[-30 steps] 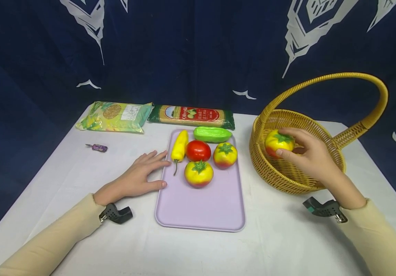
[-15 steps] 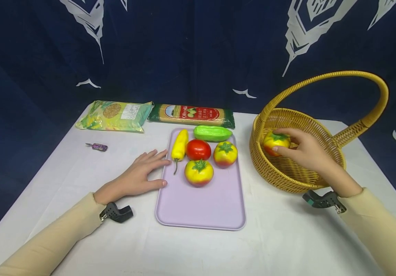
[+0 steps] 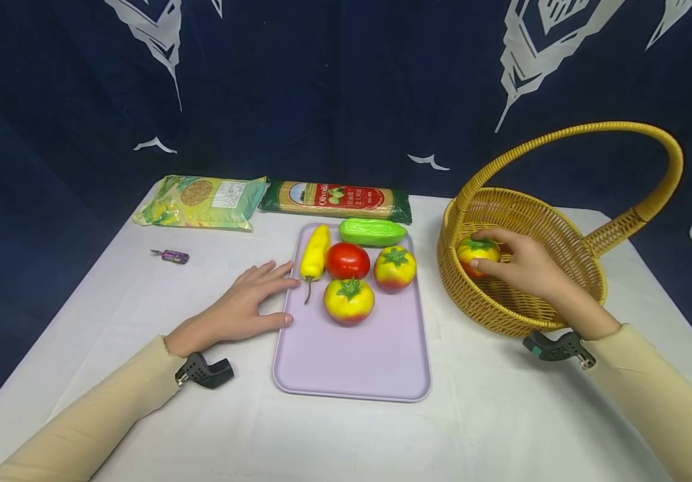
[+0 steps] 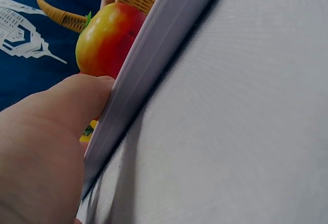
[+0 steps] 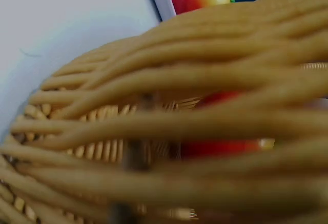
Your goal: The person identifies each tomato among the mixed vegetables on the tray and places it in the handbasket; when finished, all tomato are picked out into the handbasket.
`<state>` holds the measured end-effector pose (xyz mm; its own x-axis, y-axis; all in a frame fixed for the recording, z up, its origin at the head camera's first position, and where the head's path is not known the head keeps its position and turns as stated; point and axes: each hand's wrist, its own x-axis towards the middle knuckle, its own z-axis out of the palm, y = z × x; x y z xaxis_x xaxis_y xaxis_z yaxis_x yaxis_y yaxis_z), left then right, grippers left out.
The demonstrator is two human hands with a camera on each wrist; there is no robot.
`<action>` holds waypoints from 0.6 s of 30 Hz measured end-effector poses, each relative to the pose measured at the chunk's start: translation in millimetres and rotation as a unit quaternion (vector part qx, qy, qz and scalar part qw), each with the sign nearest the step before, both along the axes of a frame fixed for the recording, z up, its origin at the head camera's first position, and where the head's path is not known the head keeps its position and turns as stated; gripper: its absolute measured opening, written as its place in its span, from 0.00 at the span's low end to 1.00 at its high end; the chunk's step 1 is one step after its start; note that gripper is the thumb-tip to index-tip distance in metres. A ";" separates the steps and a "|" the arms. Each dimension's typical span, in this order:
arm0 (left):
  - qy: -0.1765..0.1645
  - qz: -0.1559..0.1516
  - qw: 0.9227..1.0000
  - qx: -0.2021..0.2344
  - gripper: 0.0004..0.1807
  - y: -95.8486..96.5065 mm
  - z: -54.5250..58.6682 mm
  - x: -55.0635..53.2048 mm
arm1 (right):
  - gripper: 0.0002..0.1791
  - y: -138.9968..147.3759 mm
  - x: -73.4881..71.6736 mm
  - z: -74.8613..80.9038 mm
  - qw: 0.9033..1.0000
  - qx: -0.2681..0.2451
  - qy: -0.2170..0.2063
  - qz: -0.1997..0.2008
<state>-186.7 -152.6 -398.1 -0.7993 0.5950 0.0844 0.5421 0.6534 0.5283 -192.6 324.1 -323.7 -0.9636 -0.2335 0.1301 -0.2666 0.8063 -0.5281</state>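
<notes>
Inside the wicker basket (image 3: 490, 311), my right hand (image 3: 523, 264) grips a yellow-and-red tomato (image 3: 477, 250) with a green leafy top, thumb and fingers around it near the left wall. In the right wrist view the basket weave (image 5: 205, 126) covers most of the hold. My left hand (image 3: 237, 311) lies with spread fingers at the left rim of the lilac tray (image 3: 352, 365), its fingertips and thumb touching the edge. On that tray are two more yellow-and-red tomatoes (image 3: 349, 302), a red tomato (image 3: 347, 261), a yellow chili pepper (image 3: 314, 253) and a green cucumber-like vegetable (image 3: 373, 232).
Behind the tray lies a pack of spaghetti (image 3: 335, 202), beside a green-yellow bag (image 3: 201, 203). A small purple pocketknife-like item (image 3: 174, 256) lies on the white table (image 3: 201, 422) at left. The basket's tall handle (image 3: 575, 132) arches up over its opening.
My right hand has carried the tomato slightly left and lower inside the basket. The left hand and the things on the tray have stayed in place.
</notes>
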 end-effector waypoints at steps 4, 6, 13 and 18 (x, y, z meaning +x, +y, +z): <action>-0.001 0.000 1.000 0.000 0.34 0.7 0.5 0.4 | 0.25 0.6 -1.1 -2.0 1.000 0.000 -0.010 0.001; -0.001 -0.001 1.000 0.000 0.34 1.0 0.6 0.4 | 0.25 0.9 -1.2 -2.2 1.000 0.000 -0.022 0.001; 0.001 0.000 1.000 -0.001 0.34 0.9 0.8 0.2 | 0.26 1.1 -1.2 -2.2 0.999 -0.007 -0.054 -0.001; 0.001 0.001 1.000 -0.002 0.34 0.5 0.6 0.1 | 0.28 1.1 -1.4 -3.5 0.997 -0.005 -0.073 -0.008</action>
<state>-186.6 -152.1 -397.6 -0.8004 0.5937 0.0832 0.5418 0.6569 0.5243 -194.0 325.1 -327.2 -0.9762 -0.2166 -0.0091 -0.1732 0.8048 -0.5677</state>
